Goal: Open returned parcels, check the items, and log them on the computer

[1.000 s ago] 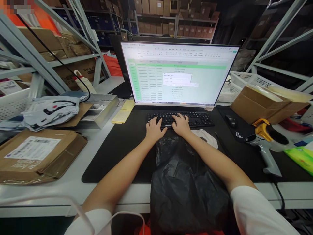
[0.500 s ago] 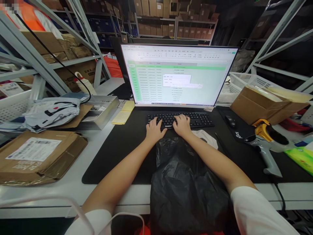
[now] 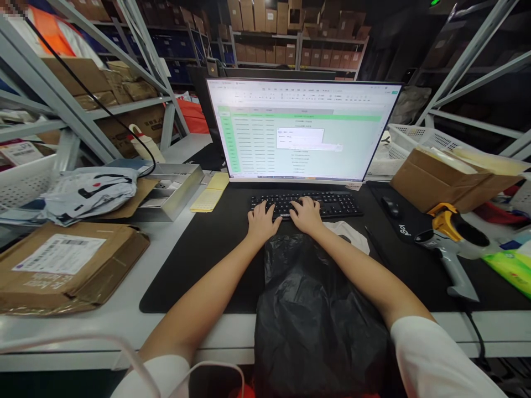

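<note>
From the head camera, both hands are sitting on the keyboard [image 3: 306,203], which is lying on the black mat [image 3: 199,260] right under the monitor [image 3: 302,128]. The left hand [image 3: 262,220] is resting flat on the keys left of centre, fingers spread and loosely curled, gripping nothing. The right hand [image 3: 307,214] is lying just beside it, fingers fanned over the middle keys, also empty (the two thumbs are nearly touching). Both forearms are running back toward the camera, and between them a crumpled black bag [image 3: 315,309] is bulging over the table edge, its top reaching up to the wrists.

The monitor is glowing with a green-striped sheet and a small pale box near its middle; the text is too small to read. A white cloth [image 3: 352,232] is peeking out just right of the right wrist. Further right, a mouse [image 3: 390,205] is sitting on its own dark pad, and a yellow-and-grey scanner [image 3: 452,243] is lying near the mat's right end, beside an open brown box [image 3: 440,176].

Over on the left, a yellow pad [image 3: 209,194] is lying next to a metal tray [image 3: 174,190], with a grey mailer [image 3: 89,190] behind and a labelled parcel [image 3: 68,268] well apart from the hands, nearer the table's front edge.
</note>
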### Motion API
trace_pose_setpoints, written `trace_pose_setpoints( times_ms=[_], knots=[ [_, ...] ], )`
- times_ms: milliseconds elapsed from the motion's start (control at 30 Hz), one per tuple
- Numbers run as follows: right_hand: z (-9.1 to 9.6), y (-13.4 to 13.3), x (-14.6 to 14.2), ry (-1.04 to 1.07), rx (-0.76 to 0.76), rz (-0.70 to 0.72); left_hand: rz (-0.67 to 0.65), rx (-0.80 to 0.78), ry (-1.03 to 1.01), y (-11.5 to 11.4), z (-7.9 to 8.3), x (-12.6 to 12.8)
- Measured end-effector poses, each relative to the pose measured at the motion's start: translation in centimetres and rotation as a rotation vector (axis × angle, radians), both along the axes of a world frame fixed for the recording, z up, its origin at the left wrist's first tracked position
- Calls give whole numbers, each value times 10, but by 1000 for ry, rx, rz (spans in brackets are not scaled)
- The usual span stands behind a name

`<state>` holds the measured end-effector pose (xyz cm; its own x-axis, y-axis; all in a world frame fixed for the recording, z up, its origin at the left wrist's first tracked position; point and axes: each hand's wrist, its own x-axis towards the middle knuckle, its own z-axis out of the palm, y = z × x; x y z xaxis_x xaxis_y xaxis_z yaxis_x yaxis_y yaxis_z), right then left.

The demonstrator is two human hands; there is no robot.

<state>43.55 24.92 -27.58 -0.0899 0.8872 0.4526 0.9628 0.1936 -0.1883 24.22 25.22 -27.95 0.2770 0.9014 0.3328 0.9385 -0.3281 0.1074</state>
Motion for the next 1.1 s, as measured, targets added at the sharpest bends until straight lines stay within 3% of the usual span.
trace_pose_setpoints(
  times_ms=[867, 967, 1033, 1100],
  knots=[
    [-1, 0, 1, 106, -5, 59, -14, -14, -35, 3, -2, -2],
    [16, -2, 0, 180, 58, 74, -33, -20, -34, 3, -2, -2],
    [41, 0, 11, 271, 148, 70, -40, -28, -33, 4, -1, -2],
    [73, 6, 40, 414, 210, 51, -45, -39, -34, 4, -1, -3]
  ],
)
